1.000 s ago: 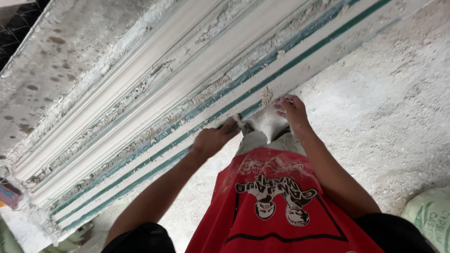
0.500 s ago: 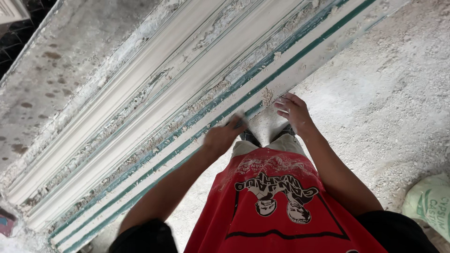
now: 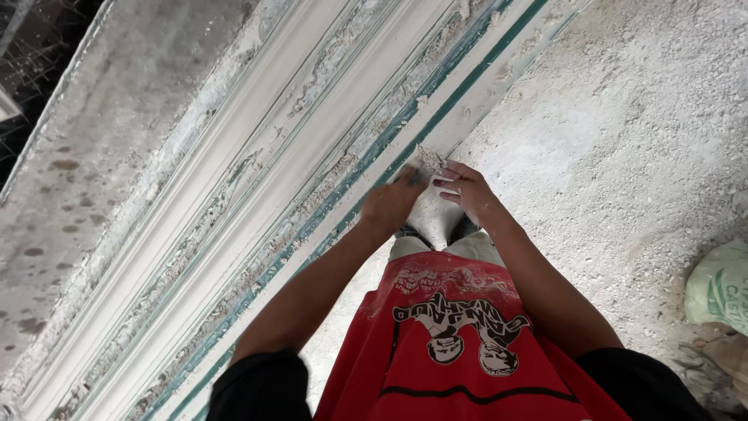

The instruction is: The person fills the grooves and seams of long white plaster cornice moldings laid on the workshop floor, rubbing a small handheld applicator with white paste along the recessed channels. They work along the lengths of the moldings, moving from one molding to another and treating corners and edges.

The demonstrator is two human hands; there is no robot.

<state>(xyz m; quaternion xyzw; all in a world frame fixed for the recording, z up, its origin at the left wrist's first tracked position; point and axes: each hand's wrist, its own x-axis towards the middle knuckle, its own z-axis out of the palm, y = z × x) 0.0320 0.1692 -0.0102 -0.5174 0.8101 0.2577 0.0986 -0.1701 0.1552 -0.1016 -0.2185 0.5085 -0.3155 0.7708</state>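
Note:
A long white plaster moulding (image 3: 257, 195) with ridges and green edge strips runs diagonally across the view, crusted with dried plaster. My left hand (image 3: 392, 204) is closed on a small dark-handled tool and presses it against the near green strip (image 3: 366, 175); the hand is blurred. My right hand (image 3: 466, 191) rests beside it, fingers on a clump of fibrous plaster (image 3: 427, 160) at the moulding's edge. Below the hands are my plaster-dusted feet and red shirt (image 3: 460, 343).
The floor (image 3: 623, 140) on the right is covered with white plaster dust and rubble. A pale green sack (image 3: 721, 284) lies at the right edge. A stained grey surface (image 3: 86, 156) borders the moulding on the left.
The view has shifted along the moulding. My left hand has slid with the tool along the green strip toward my right hand, which stays on the fibrous clump.

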